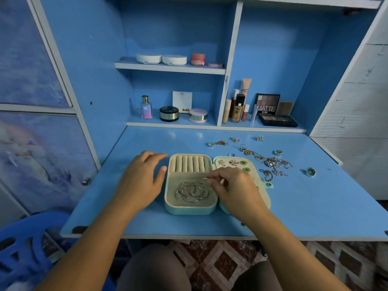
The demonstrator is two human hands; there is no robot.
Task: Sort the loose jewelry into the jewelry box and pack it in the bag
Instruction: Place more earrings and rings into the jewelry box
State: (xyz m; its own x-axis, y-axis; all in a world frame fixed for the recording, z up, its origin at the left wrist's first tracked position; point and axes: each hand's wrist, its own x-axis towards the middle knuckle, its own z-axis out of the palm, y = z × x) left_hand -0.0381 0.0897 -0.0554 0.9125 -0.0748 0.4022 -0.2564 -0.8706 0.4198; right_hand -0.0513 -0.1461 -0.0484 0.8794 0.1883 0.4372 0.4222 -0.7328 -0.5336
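An open teal jewelry box [190, 208] with cream lining lies on the blue desk. Its lower tray holds several silver bangles [192, 191]; above them run ring rolls [190, 163]. The lid half [237, 162] on the right carries pinned earrings. My right hand [235, 190] hovers over the box, fingertips pinched at the edge of a bangle. My left hand [142, 177] rests open against the box's left side. Loose chains [275, 164] and rings [310, 172] lie to the right of the box. No bag is in view.
The fold-down desk [147, 223] ends at a front edge near my knees. Cosmetics stand on the back shelf: a perfume bottle [146, 107], jars, tubes and an eyeshadow palette [277, 119]. A blue plastic chair [23, 246] is at the lower left.
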